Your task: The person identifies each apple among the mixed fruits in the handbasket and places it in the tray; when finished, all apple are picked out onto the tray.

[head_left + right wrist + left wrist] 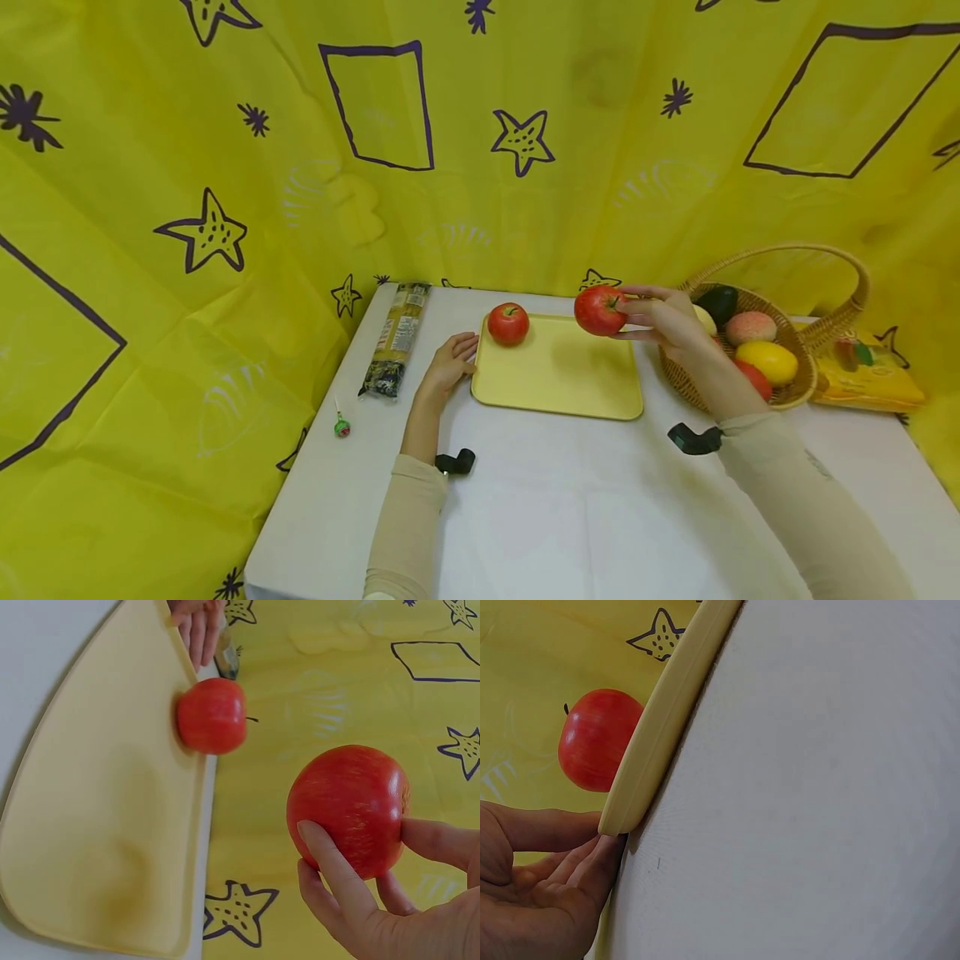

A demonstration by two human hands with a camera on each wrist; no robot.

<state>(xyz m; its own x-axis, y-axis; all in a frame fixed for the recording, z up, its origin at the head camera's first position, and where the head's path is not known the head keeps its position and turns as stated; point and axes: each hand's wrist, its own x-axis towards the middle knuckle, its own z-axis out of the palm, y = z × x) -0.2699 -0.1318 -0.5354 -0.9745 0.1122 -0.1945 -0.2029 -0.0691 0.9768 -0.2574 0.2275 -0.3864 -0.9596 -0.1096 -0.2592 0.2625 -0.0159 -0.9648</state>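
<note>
In my right hand [671, 321] is a red apple [600, 310], held between thumb and fingers above the back right of a yellow tray [558, 371]. The right wrist view shows the apple [349, 806] raised, its lower side against the fingers. A second red apple [508, 324] sits in the tray's back left corner. At the tray's left edge is my left hand [450, 360]. In the left wrist view its thumb [551, 829] meets the tray rim [660, 727] and the other fingers lie under it, pinching the edge.
A wicker basket [806, 379] with an arched handle holds several fruits at right, beside a yellow package [870, 375]. Left of the tray lie a long clear-and-dark packet [397, 337] and a green lollipop [342, 428]. A yellow patterned cloth [450, 208] hangs behind the white table.
</note>
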